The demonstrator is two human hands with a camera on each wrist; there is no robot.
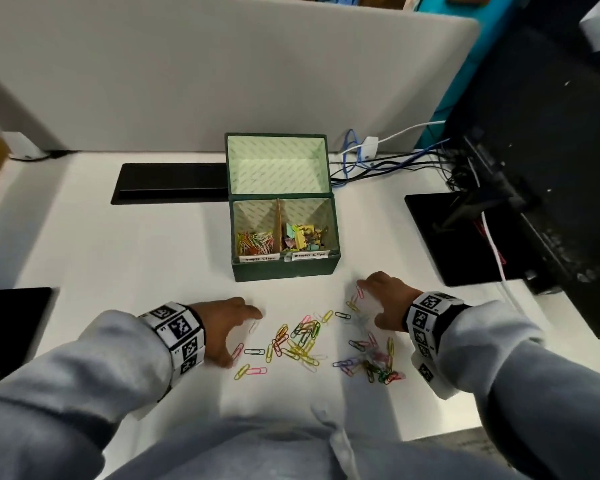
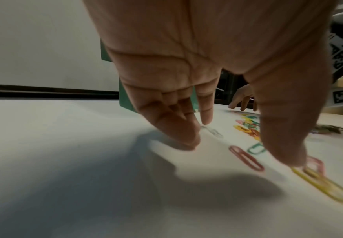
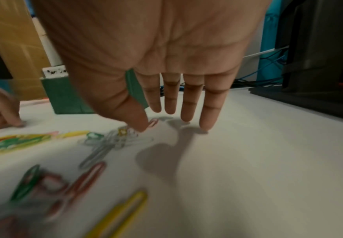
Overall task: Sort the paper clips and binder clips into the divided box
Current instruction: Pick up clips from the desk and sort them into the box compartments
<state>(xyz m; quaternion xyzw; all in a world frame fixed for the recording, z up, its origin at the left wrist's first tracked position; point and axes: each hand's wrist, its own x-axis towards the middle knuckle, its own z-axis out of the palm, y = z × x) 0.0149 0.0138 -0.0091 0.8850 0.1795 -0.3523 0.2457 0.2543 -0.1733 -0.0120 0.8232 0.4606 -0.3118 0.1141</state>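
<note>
Paper clips (image 1: 305,341) are scattered on the table (image 1: 118,265), near side of the green box (image 1: 284,268), between two palm-down hands. The left hand (image 1: 227,327) is spread at the pile's left edge, fingertips (image 2: 189,138) on the table, nothing gripped. The right hand (image 1: 383,299) is spread at the right edge, fingers (image 3: 207,112) straight, tips down.

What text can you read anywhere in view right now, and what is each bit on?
"Paper Clips": handwritten white label on the front rim of the green divided box, left compartment.
"Binder Clips": white label on the same rim, right compartment.
Wristband markers: small digits beside the square codes, too small to read.
No other text shows.
</note>
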